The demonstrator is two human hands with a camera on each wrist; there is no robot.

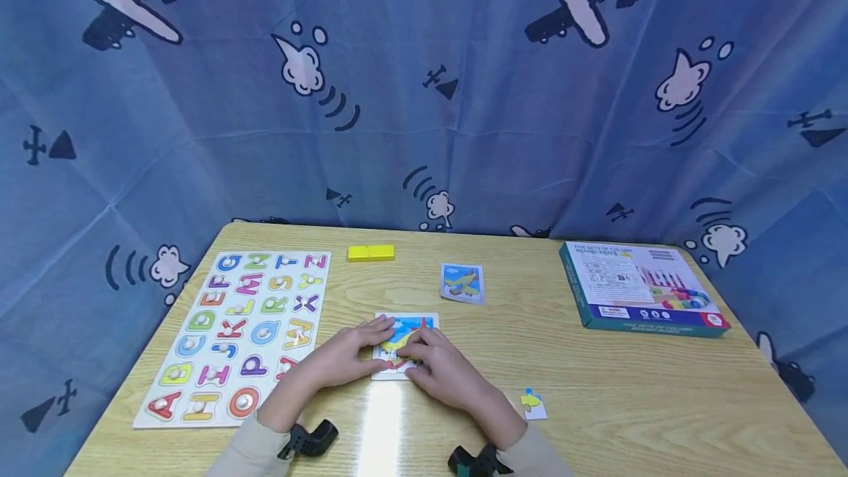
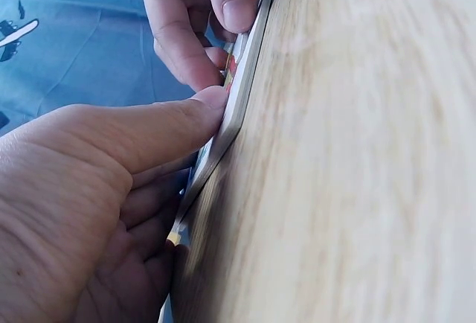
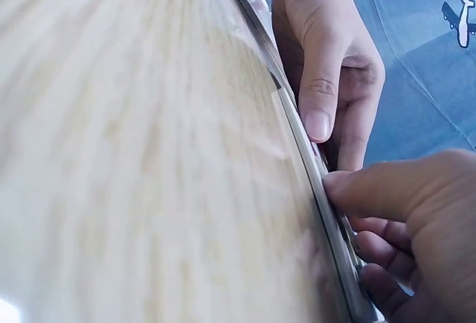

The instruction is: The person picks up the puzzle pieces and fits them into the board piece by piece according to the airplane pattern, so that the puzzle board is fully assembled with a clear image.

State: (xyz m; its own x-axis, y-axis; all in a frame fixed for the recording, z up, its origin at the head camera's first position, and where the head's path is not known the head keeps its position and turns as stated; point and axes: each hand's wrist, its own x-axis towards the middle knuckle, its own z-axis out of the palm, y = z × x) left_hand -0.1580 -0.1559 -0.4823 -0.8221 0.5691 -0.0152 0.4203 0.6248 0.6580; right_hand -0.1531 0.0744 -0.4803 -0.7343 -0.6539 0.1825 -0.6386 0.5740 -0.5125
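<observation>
A small jigsaw board (image 1: 419, 319) with an airplane picture lies on the table between both hands. My left hand (image 1: 347, 353) rests on its left side, fingers stretched over the far left part and thumb on the near edge. From the right, my right hand (image 1: 445, 368) touches the picture with bent fingers, its thumb by the near right part. Whether a piece is pinched there is hidden. In the left wrist view, the thumb (image 2: 175, 126) presses the board's rim. A loose jigsaw piece (image 1: 533, 405), yellow, blue and white, lies right of the right forearm.
A white alphabet board (image 1: 232, 300) with knobbed letters lies at the left, close to the left forearm. Behind the jigsaw are a yellow box (image 1: 371, 252) and an airplane picture card (image 1: 462, 283). A flat boxed set (image 1: 645, 289) lies at the back right. A blue curtain (image 1: 397, 94) hangs behind the table.
</observation>
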